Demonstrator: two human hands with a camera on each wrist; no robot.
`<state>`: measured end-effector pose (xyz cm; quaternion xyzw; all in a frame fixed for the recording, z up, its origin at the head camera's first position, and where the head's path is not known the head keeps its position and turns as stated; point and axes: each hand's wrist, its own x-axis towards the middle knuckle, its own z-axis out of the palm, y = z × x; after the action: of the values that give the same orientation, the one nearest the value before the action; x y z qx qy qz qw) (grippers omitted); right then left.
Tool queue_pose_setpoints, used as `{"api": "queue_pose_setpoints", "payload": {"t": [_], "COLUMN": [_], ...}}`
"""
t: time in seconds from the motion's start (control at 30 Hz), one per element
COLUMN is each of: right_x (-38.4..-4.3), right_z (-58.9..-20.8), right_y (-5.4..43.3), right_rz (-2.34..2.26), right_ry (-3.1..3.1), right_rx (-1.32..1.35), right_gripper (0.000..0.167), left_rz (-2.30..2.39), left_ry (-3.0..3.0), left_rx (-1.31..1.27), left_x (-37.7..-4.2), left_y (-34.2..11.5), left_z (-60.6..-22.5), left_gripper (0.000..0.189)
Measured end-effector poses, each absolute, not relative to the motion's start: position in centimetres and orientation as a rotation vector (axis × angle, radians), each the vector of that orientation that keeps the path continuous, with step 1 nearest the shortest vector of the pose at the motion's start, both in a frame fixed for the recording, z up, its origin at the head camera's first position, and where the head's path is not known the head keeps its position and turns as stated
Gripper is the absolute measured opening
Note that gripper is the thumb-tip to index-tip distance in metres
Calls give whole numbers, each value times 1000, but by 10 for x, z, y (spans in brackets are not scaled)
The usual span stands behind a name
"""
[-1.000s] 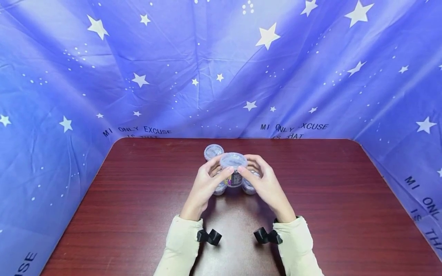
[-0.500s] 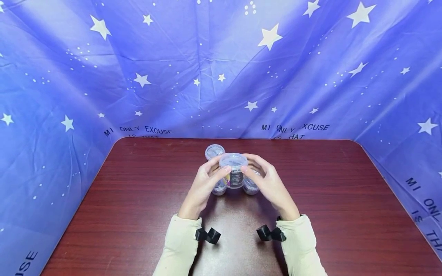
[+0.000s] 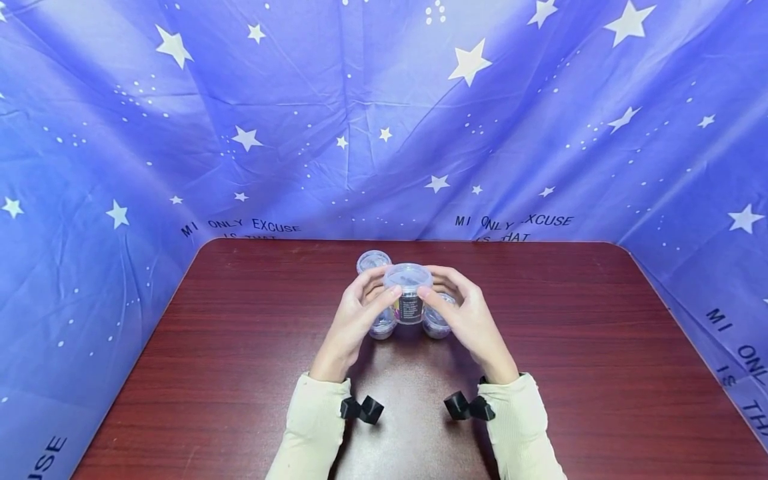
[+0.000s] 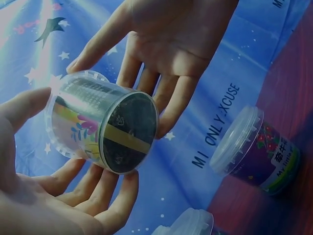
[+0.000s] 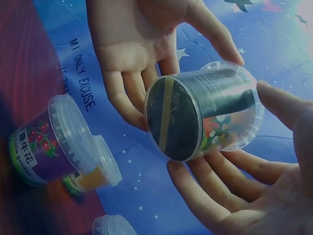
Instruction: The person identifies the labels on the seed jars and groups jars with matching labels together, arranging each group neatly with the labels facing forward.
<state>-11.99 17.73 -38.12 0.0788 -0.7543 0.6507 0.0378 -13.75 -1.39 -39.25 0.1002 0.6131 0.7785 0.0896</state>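
Observation:
A lidded clear plastic cup (image 3: 411, 309) is held between both hands, raised off the table. Its label has black panels with small print and a flower picture. My left hand (image 3: 348, 323) grips its left side, thumb at the lid's near edge. From the other side my right hand (image 3: 472, 323) grips it the same way. Both wrist views show fingers wrapped around the wall and the cup's dark base (image 4: 131, 134) with a yellow stripe across it. Close behind and below the hands stand similar lidded cups, one with a purple label (image 5: 43, 149).
One lidded cup (image 3: 374, 261) stands farther back, another (image 3: 382, 325) at the left hand and a third (image 3: 437, 325) at the right hand. The reddish-brown wooden table (image 3: 240, 373) ends at a blue star-printed cloth (image 3: 288, 160). Black wrist mounts (image 3: 362, 409) sit on the cream sleeves.
The thumbs have moved apart along the cup's near side, uncovering more of the printed black label. Both hands still hold the cup, which has risen very slightly in the last half second.

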Motion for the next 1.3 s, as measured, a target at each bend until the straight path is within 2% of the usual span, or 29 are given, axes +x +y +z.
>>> {"api": "queue_pose_setpoints", "payload": {"t": [0.33,0.73,1.03,1.3], "right_x": [-121,-120,-119,-118], "right_z": [-383,-382,-380,-381], "right_y": [175,177,179,179], "right_rz": [2031,2043,2034,2082], "right_ry": [-2263,-2310,-2320,-2306], "right_rx": [219,257,254,284], "right_gripper": [40,40,36,41], "left_rz": [2313,2297,2333,2354], "left_ry": [1890,1903,1829,1778], "left_rx": [275,279,232,267], "left_x": [-134,-133,-134,-134], "left_y": [-8,-11,-11,-10], "left_z": [-389,-387,-387,-387], "left_gripper": [59,51,61,50]}}
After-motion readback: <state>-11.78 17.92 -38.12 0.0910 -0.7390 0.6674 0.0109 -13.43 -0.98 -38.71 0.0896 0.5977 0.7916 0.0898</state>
